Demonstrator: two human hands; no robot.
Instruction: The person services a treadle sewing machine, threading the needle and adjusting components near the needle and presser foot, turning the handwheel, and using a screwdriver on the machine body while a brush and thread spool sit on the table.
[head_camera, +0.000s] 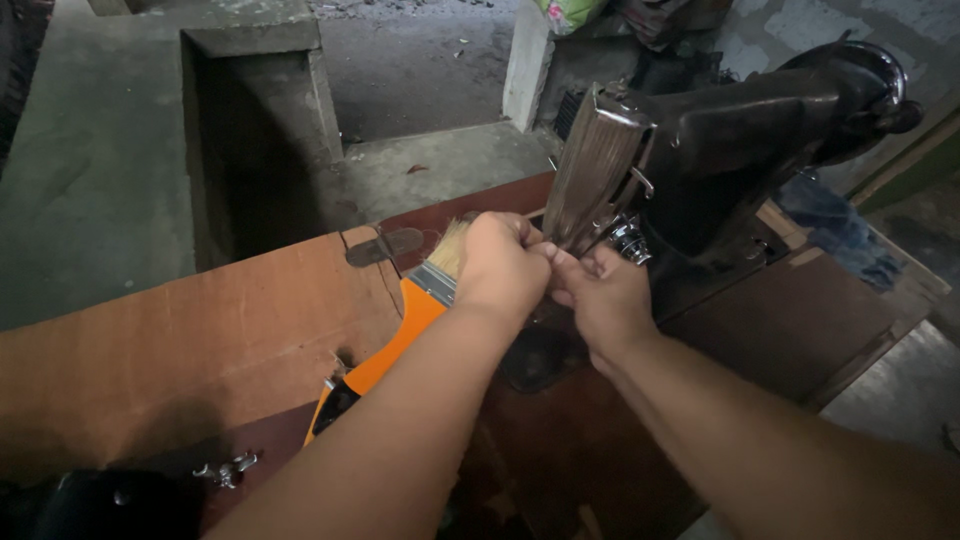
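- Both hands meet right under the head of the old black sewing machine, at its near-left end, where the needle parts sit.
- The left hand is curled, fingertips pinched together on something small at the foot of the machine; what it grips is hidden behind the knuckles.
- The right hand comes in from the right, fingers closed and touching the left fingertips at the same spot; I cannot tell what it holds, if anything.
- To do this fiddly bit well, I'd judge the wrists want to stay low and steady on the worktop, with only the fingertips moving, since the light here is poor and the part is tiny.
- The ribbed metal face plate stands swung open just above the fingers; keeping knuckles off it seems wise.
- The machine looks worn and dusty, dark enamel dulled, a shiny round knob just right of the hands.
- A paintbrush with an orange handle and pale bristles lies on the worktop just left of the left wrist, partly under the forearm.
- A small metal hinge sits on the brown wooden flap beyond it.
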